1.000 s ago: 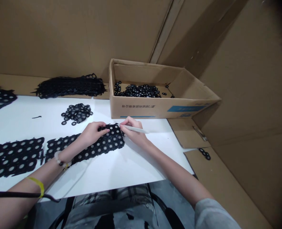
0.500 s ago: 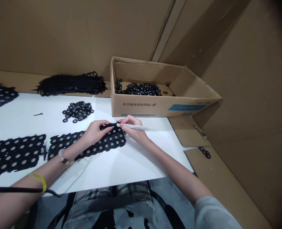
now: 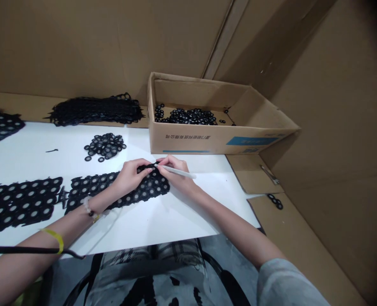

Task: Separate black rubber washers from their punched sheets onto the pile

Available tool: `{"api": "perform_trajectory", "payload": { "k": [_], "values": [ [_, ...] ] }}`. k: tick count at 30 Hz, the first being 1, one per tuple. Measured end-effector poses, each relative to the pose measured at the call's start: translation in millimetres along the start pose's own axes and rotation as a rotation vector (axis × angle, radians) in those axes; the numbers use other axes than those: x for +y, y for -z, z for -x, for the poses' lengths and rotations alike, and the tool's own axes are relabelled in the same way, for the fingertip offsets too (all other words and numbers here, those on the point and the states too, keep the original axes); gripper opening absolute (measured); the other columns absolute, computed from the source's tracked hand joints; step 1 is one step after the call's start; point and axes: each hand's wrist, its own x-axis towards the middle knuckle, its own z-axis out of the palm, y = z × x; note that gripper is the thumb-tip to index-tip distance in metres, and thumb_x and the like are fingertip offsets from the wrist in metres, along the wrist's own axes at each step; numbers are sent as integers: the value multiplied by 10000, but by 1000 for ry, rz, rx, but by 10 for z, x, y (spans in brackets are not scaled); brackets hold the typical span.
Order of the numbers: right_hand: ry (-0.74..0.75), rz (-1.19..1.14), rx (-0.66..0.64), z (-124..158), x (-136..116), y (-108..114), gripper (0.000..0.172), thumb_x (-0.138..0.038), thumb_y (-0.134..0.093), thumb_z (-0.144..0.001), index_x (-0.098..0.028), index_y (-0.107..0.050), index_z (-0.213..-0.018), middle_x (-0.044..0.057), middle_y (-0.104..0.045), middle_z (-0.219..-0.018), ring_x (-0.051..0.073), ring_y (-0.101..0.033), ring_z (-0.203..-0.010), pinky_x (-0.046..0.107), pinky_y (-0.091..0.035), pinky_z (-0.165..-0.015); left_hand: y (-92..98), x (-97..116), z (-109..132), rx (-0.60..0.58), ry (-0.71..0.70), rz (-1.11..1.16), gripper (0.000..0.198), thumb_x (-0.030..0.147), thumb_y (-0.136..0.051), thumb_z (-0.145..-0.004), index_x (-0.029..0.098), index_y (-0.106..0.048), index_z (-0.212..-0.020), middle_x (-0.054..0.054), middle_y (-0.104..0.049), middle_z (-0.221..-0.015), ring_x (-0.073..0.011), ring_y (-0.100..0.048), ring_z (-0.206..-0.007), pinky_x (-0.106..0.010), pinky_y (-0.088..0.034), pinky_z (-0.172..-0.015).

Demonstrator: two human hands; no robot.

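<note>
Pen [image 3: 179, 171] clamped in R hand [image 3: 178, 182], tip unclear; L hand [image 3: 130, 176] pinching part-hidden blk sheet [image 3: 147, 188].

Front-left of open brown cardboard box [image 3: 191, 139]: black pale-dotted flat sheet [image 3: 144, 193], partly hidden by left hand [image 3: 131, 175].

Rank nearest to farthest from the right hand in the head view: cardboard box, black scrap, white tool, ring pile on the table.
1. White tool: in the right hand.
2. Cardboard box: just beyond.
3. Ring pile: to the left.
4. Black scrap: farther left.
</note>
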Motion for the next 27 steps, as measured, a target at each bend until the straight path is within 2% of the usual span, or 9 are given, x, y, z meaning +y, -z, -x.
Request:
{"api": "perform_trajectory", "payload": {
  "k": [3, 6, 10, 14, 20, 27],
  "values": [
    [19, 4, 37, 0, -11, -1, 126, -320, -610, -813, -203, -584, -774, 52, -693, -1031, 190, -666, -954, 332, -508, -845, 63, -14, -39, -38, 13, -18, 246, 391, -549, -837, 197, -687, -898, -39, -739, -953, -229, -655, -901, -328, -477, -844],
    [2, 18, 51, -19, -19, 45, 124, -315, -612, -806, -202, -582, -764, 57, -702, -999, 192, -674, -898, 336, -514, -819, 140, -61, -83, -52, 55, -108, 266, 432, -603, -791, 215, -713, -898, -30, -749, -959, -244, -663, -911, -334, -475, -848],
    [7, -42, 63, -49, -56, 119, 125, -295, -632, -782, -196, -563, -752, 81, -708, -999, 207, -678, -923, 355, -516, -836, 171, -104, -104, -54, 97, -124, 256, 452, -641, -751, 216, -719, -813, -24, -756, -894, -244, -668, -862, -333, -476, -816],
    [92, -41, -35, -55, -74, 121, 118, -292, -631, -785, -192, -568, -775, 94, -684, -1111, 219, -643, -1062, 378, -482, -917, 118, -79, -79, -78, 63, -79, 252, 453, -632, -756, 221, -719, -796, -19, -758, -885, -232, -668, -845, -336, -474, -823],
    [4, -31, -108, -46, -45, 103, 116, -294, -611, -786, -189, -562, -771, 68, -715, -957, 187, -679, -880, 336, -517, -801, 109, -78, -68, -126, 76, -78, 227, 433, -638, -764, 232, -730, -812, -8, -760, -890, -228, -674, -854, -326, -478, -827],
    [-18, -78, -101, -40, -94, 137, 105, -259, -630, -747, -177, -569, -725, 84, -711, -974, 199, -681, -905, 341, -522, -796, 124, -55, -63, -132, 79, -58, 201, 399, -621, -782, 229, -725, -811, -5, -756, -895, -228, -668, -881, -323, -465, -840]
  ]
}}
